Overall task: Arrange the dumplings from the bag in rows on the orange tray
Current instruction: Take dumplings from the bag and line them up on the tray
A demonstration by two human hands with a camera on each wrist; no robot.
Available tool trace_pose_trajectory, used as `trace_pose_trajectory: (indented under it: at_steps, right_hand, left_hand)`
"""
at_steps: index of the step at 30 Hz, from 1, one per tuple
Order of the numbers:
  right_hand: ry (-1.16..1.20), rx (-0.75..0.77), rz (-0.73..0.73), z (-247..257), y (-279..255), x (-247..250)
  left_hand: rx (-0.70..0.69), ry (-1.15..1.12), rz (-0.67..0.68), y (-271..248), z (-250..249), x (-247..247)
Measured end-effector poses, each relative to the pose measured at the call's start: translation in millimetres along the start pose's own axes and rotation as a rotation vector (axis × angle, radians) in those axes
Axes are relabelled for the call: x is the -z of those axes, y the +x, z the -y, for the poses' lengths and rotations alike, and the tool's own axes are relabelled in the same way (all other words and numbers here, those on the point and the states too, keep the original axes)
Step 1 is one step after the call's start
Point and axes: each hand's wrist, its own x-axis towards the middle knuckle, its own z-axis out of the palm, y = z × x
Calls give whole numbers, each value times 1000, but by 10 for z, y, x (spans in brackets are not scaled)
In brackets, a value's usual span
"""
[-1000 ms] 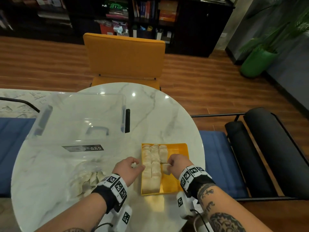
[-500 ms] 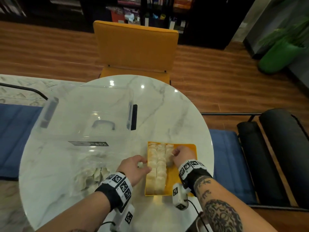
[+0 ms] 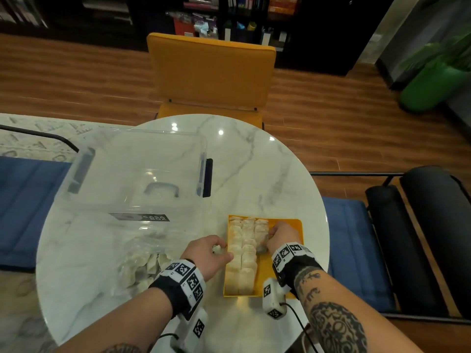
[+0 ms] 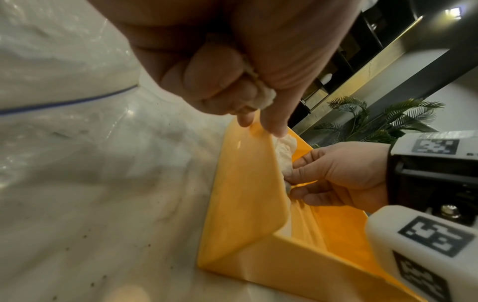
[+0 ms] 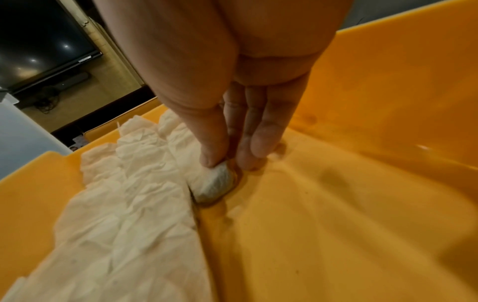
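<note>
Head view: compared with half a second ago, the right hand (image 3: 281, 236) has dropped from the far end of the third row to mid-tray, setting a dumpling (image 3: 261, 248) down against the rows of dumplings (image 3: 243, 253) filling the left part of the orange tray (image 3: 297, 225) at lower centre. The left hand (image 3: 209, 254) is unmoved beside the tray's left wall, fingers curled round another dumpling (image 3: 216, 249). The bag (image 3: 142, 266) lies at lower left. The clear box (image 3: 137, 171) label reads "CASA BOX".

Left wrist view: the left hand (image 4: 220, 61) grips its dumpling (image 4: 261, 92) above the tray's rim (image 4: 243, 183).

Right wrist view: thumb and fingertips (image 5: 261, 143) pinch the dumpling (image 5: 214, 181) on the tray floor (image 5: 336, 224), touching the rows (image 5: 129, 194).
</note>
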Motion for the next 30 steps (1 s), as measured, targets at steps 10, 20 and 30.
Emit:
trace_pose_trajectory:
  at_steps: [10, 20, 30]
  right_hand:
    - [197, 121, -49, -26, -325, 181]
    - [247, 835, -32, 74, -1242, 186]
    - [326, 847, -127, 33, -1426, 203]
  left_hand:
    - [-12, -285, -18, -94, -122, 84]
    - [227, -922, 251, -366, -457, 129]
    - [174, -871, 352, -574, -437, 161]
